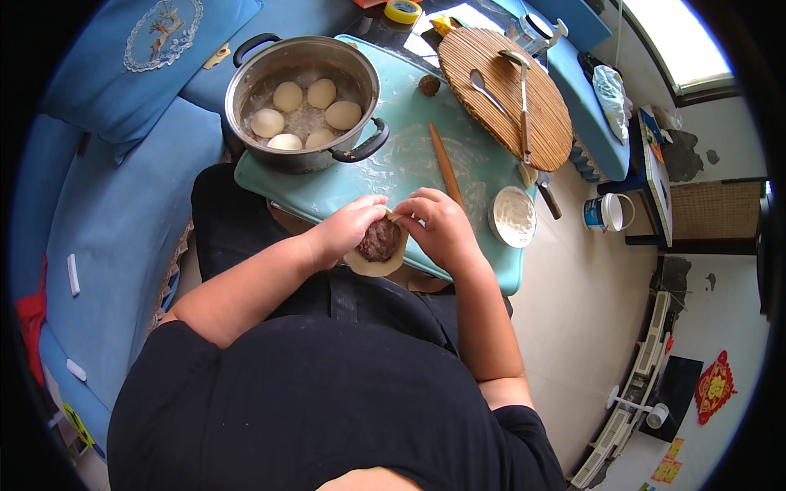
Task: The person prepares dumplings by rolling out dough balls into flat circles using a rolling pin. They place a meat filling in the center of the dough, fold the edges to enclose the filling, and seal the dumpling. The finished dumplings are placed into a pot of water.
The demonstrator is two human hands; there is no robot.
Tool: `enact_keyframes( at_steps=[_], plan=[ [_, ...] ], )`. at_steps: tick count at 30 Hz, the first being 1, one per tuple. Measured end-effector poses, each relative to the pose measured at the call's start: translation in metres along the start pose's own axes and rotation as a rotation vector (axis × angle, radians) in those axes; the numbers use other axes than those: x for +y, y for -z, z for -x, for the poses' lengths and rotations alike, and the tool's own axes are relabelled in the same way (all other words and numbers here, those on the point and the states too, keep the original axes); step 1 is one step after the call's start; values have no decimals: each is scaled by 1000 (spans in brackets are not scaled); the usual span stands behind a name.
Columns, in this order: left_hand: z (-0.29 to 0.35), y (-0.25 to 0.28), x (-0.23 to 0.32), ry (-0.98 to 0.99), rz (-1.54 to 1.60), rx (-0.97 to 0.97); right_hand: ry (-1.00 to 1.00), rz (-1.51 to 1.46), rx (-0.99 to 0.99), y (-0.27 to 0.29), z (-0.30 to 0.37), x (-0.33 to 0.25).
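In front of my body I hold a round dough wrapper (370, 267) with a lump of dark brown filling (381, 240) on it. My left hand (348, 227) cups its left side, thumb at the far edge. With bent fingers, my right hand (442, 227) pinches the dough's far right edge, close to the left thumb. A wooden rolling pin (445, 164) lies on the floured turquoise tabletop (401, 176) just beyond the hands. To its right stands a white bowl of flour (514, 217). At the left, a metal pot (304, 162) with black handles holds several pale dough balls (288, 96).
A round slatted lid (483, 69) at the far right carries a spoon (491, 94) and a ladle (525, 106). A knife (549, 199) juts past the right table edge. One dark filling ball (429, 85) sits near the lid. A blue sofa (123, 221) flanks the left.
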State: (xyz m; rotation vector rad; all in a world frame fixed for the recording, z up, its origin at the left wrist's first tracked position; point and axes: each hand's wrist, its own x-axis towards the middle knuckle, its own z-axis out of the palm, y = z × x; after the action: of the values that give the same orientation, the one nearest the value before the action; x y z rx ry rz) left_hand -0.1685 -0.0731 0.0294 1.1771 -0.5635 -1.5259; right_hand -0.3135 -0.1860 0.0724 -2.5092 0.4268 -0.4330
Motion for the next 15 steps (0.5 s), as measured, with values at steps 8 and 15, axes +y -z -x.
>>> enact_keyframes(
  at_steps=[8,15],
  plan=[
    [2,1,7,22,218,-50,-391,-153,127,-6,6,-1],
    [0,5,2,-18,216,-52,-385,-437,64,-5,13,14]
  ],
)
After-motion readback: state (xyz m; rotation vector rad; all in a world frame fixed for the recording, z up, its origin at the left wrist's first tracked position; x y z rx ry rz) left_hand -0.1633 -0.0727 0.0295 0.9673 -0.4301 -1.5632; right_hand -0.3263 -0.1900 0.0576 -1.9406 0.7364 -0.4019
